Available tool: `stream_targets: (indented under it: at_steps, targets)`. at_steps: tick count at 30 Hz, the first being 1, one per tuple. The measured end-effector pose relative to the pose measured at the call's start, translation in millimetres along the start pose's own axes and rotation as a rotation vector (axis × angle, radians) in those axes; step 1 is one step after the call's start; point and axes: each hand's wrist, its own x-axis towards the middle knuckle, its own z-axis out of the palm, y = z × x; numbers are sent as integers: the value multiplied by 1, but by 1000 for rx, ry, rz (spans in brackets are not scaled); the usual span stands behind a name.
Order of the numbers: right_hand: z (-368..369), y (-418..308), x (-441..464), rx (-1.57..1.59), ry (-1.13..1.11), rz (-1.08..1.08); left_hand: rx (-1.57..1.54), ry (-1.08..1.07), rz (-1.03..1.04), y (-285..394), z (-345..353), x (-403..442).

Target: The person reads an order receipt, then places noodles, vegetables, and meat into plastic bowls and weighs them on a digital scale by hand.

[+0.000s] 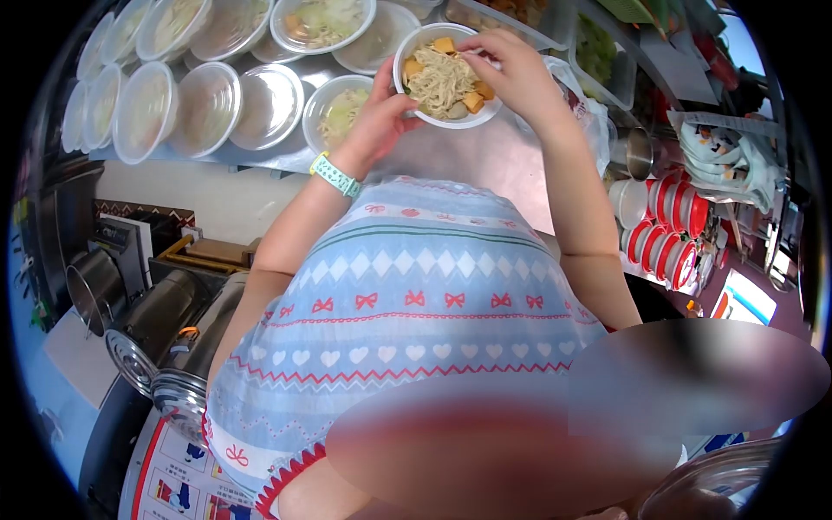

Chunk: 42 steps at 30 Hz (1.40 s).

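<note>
A white plastic bowl (451, 124) is held up over the metal counter. In it lie pale shredded strips (442, 82), with orange-yellow cubes (473, 101) around them. My left hand (381, 120) grips the bowl's left side, thumb at the rim. Over the bowl's upper right edge, my right hand (511, 74) has its fingers bent and close together at the food; what they pinch, if anything, is hidden. Just left of my left hand stands another bowl (314, 117) with pale green shredded food.
Several lidded bowls (208, 108) crowd the counter's left side, some stacked. Tubs of food, one with green leaves (596, 56), stand at the upper right. A metal pot (631, 152) and red-and-white round containers (663, 234) are on the right. Steel canisters (165, 316) stand lower left.
</note>
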Motion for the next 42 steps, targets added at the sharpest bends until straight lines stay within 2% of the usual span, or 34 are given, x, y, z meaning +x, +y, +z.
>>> stream_targets:
  at_steps: [1, 2, 4, 5, 7, 10, 11, 13, 17, 20, 24, 26, 29, 30, 32, 36, 38, 42]
  targets:
    - [8, 2, 5, -130, 30, -80, -2, -9, -8, 0, 0, 0]
    - [15, 5, 11, -127, 33, -80, -2, -19, -15, 0, 0, 1]
    - [28, 10, 25, -72, 0, 82, 14, -17, -8, -1, 3, 3]
    - [35, 11, 31, -70, 0, 85, 23, -13, -2, -2, 5, 2]
    - [46, 11, 39, -247, -96, 217, 59, 9, -2, -3, 9, 2]
    - [56, 12, 43, -195, -65, 309, 73, 31, 20, -9, 7, 5]
    - [57, 14, 42, -196, -67, 309, 54, 35, 45, -8, 6, 7]
    - [54, 23, 38, -9, 60, 118, 52, 30, 40, -6, 2, 10]
    - [31, 28, 25, 70, 180, 108, 47, 25, 26, 4, 4, 8]
    - [12, 21, 19, -14, -10, 115, 0, 6, 34, 3, 2, 10]
    - [20, 12, 27, -124, 49, 178, -1, -7, 20, 3, 3, 11]
    - [33, 4, 32, -298, 196, 81, 86, -14, 0, 4, 5, 11]
    - [32, 4, 39, -316, 192, -30, 33, -21, -25, 4, 6, 10]
    - [28, 1, 40, -316, 192, -32, 33, -20, -23, 5, 6, 10]
    - [22, -5, 38, -315, 149, 99, 0, -54, -6, 8, 8, 7]
    - [37, 0, 42, -393, 152, 76, 39, -58, 15, 10, 11, 7]
    - [48, -3, 41, -319, 285, 186, 60, -7, -9, 12, 14, 5]
    - [55, -2, 37, -222, 371, 165, 148, 20, -2, 5, 5, 13]
